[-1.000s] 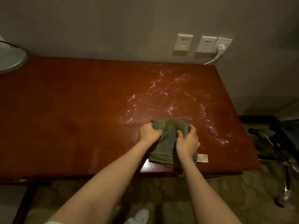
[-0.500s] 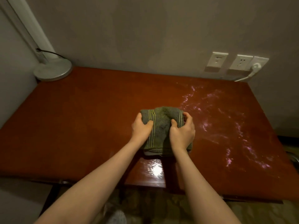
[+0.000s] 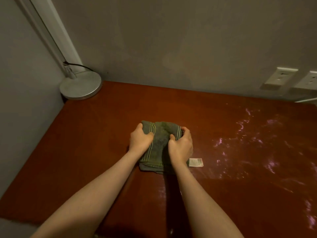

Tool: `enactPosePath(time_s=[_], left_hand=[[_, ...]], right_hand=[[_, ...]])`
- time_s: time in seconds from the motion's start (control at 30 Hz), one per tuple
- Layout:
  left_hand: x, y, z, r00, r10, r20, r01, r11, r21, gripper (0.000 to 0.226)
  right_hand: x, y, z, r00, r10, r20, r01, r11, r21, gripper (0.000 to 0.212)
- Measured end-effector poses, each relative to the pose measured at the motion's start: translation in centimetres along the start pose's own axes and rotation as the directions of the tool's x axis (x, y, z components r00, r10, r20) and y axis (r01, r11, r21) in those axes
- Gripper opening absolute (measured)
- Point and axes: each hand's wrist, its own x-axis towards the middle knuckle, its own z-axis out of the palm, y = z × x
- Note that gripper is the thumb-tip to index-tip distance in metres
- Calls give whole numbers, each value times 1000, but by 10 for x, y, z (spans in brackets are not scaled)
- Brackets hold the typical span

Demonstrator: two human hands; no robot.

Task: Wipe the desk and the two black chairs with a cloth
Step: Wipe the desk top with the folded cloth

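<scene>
Cloth (image 3: 162,134) lies on desk (image 3: 96,138), apparently gripped under left hand (image 3: 139,140) and right hand (image 3: 181,147).

bare left hand (image 3: 139,140), right hand (image 3: 181,146)

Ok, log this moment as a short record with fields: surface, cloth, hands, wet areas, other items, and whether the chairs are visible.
surface: reddish-brown desk set against the wall
cloth: folded green towel with striped bands, lying on the desk; white label at its right edge
hands: left hand and right hand each grip one side of the towel
wet areas: glistening wet streaks right of the towel
other items: round silver lamp base at the far left corner with a black cable; wall sockets far right
chairs: not in view
</scene>
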Motion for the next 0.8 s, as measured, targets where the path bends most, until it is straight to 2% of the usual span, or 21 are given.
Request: enactPosePath(time_s=[0.07,0.13,0.17,0.23,0.3,0.37,0.4,0.5,0.57,0.8], left_hand=[[8,-6,0,998,65,-13,-62,984,168,37],[18,-19,7,983,175,-60,-146,933,329,48],[21,-25,11,973,222,-62,-183,909,375,55],[23,-36,19,950,312,-11,-277,857,434,61],[22,-44,25,911,412,35,-375,789,486,58],[23,-48,30,860,509,35,-446,715,539,56],[25,-46,30,842,536,67,-473,672,570,57],[30,-45,34,846,494,199,-498,602,624,54],[35,-46,37,880,400,255,-471,665,580,53],[12,-28,71,914,359,187,-398,714,576,55]], right_hand=[[3,0,16,1000,-21,17,24,982,-189,50],[7,0,28,996,-86,34,92,905,-415,60],[8,-1,32,990,-116,77,139,873,-468,67],[6,0,40,945,-226,235,315,816,-484,78],[5,9,51,854,-382,353,509,753,-416,71],[5,18,56,817,-419,396,556,754,-350,54],[6,20,56,816,-403,414,549,765,-337,53],[10,24,56,798,-372,474,556,757,-343,70],[13,26,56,791,-369,487,565,746,-352,73],[31,50,27,758,-390,524,608,714,-348,68]])
